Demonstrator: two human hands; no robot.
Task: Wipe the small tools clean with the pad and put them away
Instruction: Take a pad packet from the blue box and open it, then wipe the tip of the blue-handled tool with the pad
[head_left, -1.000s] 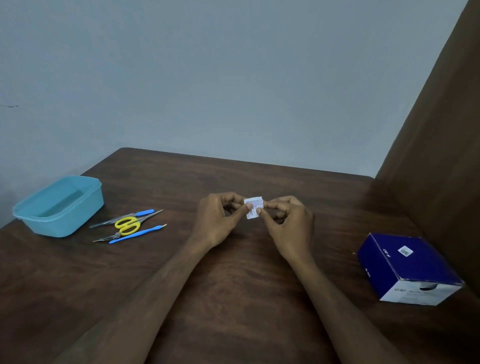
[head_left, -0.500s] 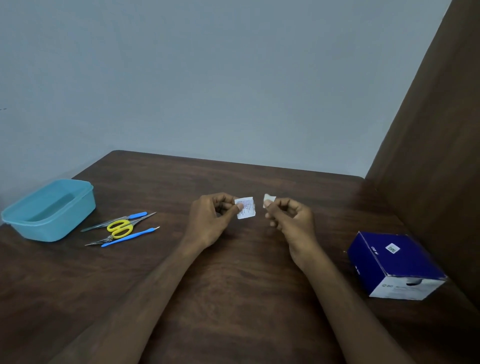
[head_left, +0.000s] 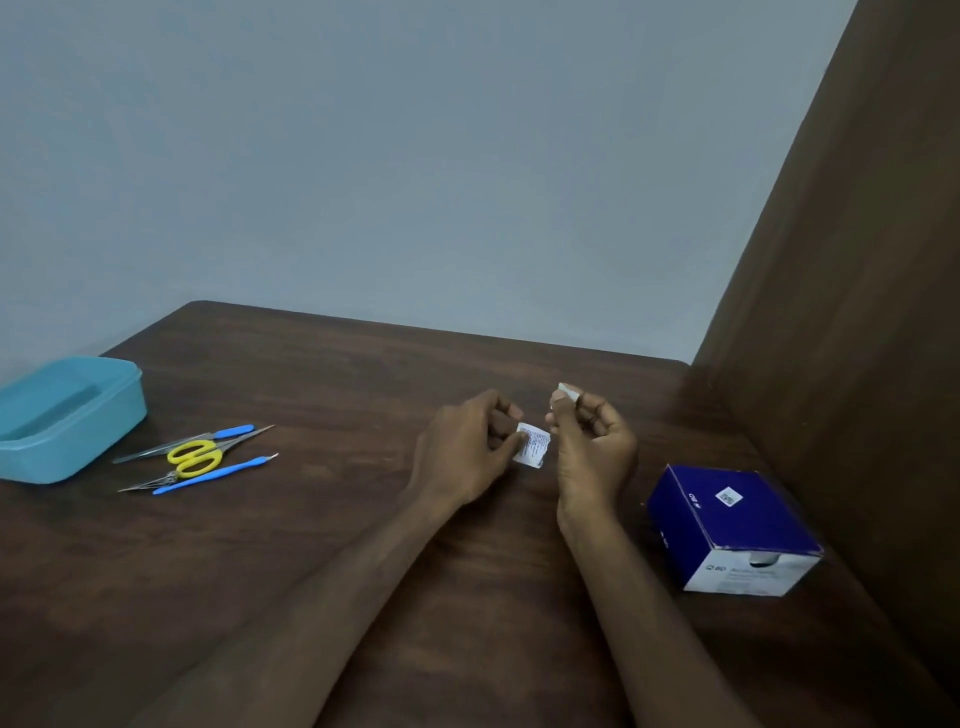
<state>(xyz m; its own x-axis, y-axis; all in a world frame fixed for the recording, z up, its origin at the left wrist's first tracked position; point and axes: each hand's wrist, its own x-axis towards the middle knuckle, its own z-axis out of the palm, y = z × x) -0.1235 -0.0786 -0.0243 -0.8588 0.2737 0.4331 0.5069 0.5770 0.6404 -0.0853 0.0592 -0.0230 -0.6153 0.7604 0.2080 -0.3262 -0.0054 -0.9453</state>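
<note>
Above the middle of the dark wooden table (head_left: 322, 545), my left hand (head_left: 467, 447) pinches a small white printed pad packet (head_left: 532, 444) by its left edge. My right hand (head_left: 592, 441) is just right of it, with a small torn white strip (head_left: 566, 391) pinched between thumb and forefinger, raised above the packet. Far left lie the small tools: yellow-handled scissors (head_left: 195, 457), steel tweezers (head_left: 156, 451) and two blue-handled picks (head_left: 213, 474). A teal plastic tub (head_left: 104, 431) stands beside them at the table's left edge.
A blue and white cardboard box (head_left: 727, 525) sits on the table at the right, close to a brown wooden side panel (head_left: 841, 338). A pale grey wall rises behind the table.
Both hands first held the packet together; it has been torn. My right hand pulled away with the strip and lifted it, while my left hand lowered the packet slightly.
</note>
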